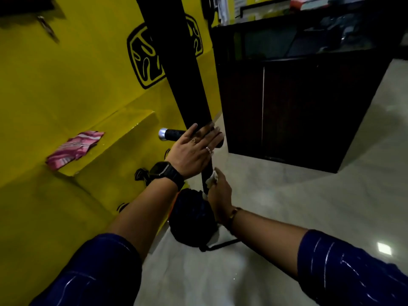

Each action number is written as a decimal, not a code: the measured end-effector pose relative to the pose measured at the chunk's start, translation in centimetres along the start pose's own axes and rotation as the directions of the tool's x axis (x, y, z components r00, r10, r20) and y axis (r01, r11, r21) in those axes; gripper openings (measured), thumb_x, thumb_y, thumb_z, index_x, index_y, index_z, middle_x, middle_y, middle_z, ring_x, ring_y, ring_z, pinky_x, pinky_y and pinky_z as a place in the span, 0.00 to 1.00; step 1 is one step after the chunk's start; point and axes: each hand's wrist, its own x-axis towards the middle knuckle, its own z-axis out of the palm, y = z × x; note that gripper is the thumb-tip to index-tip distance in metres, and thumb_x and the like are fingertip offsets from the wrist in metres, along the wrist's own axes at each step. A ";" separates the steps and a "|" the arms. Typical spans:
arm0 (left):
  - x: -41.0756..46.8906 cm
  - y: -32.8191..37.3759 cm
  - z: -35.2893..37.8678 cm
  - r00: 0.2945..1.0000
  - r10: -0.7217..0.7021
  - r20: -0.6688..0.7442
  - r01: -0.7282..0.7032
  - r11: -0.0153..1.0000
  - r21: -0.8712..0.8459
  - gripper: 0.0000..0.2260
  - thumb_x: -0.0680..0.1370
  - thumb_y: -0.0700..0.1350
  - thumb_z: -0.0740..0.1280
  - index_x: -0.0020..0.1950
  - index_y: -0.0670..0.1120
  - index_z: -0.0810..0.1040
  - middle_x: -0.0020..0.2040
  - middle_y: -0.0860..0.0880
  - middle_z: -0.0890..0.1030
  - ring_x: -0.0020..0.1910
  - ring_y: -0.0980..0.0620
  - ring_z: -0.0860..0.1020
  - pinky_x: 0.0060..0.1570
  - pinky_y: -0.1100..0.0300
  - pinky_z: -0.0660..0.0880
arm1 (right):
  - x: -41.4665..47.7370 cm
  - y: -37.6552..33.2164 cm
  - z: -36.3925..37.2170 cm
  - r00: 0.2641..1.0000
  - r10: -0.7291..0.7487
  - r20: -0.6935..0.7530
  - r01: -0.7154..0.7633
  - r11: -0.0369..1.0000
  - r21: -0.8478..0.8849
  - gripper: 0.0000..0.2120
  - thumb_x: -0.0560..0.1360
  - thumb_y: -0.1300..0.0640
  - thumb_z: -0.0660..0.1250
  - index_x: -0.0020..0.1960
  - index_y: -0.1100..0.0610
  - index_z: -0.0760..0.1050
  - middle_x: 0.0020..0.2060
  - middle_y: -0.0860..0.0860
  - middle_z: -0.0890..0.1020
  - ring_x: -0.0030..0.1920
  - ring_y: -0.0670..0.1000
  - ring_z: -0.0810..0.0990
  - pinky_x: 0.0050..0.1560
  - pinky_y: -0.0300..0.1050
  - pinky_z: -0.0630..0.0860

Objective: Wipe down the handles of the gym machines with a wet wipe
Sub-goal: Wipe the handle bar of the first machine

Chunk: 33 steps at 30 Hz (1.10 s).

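The person stands close to a yellow wall [66, 85], arms reaching toward a black upright post [178, 62] of a gym machine. The left hand [194, 151] lies flat where a horizontal handle [174, 134] crosses the post. Its fingers are straight and slightly spread, resting over the black grip without curling round it. The handle's silver end cap [163, 134] sticks out to the left of the hand. A black watch [162, 170] sits on that wrist, and there are rings on two fingers.

Just below, the right hand [220, 193] grips a crumpled white wet wipe [212, 178], thumb and fingers bunched on it, pressing it against a thin black bar [206, 168] that runs down beneath the left hand. I can't see the fingertips behind the bar. A gold bracelet [234, 214] circles the right wrist.

Under both hands is a dark rounded part [192, 217] of the machine, near the pale tiled floor [287, 206]. A pink striped cloth [75, 149] lies on a yellow ledge [123, 133] to the left. A dark wooden cabinet [298, 107] stands to the right of the post.
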 end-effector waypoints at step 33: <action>2.1 1.6 2.5 0.983 0.048 -0.176 -0.052 0.999 -0.016 0.15 0.77 0.43 0.63 0.60 0.44 0.82 0.65 0.42 0.79 0.62 0.45 0.78 0.69 0.48 0.66 | 1.9 4.8 -1.3 0.998 0.029 0.055 -0.025 0.997 -0.072 0.17 0.79 0.64 0.62 0.67 0.58 0.74 0.61 0.58 0.79 0.63 0.57 0.77 0.65 0.52 0.72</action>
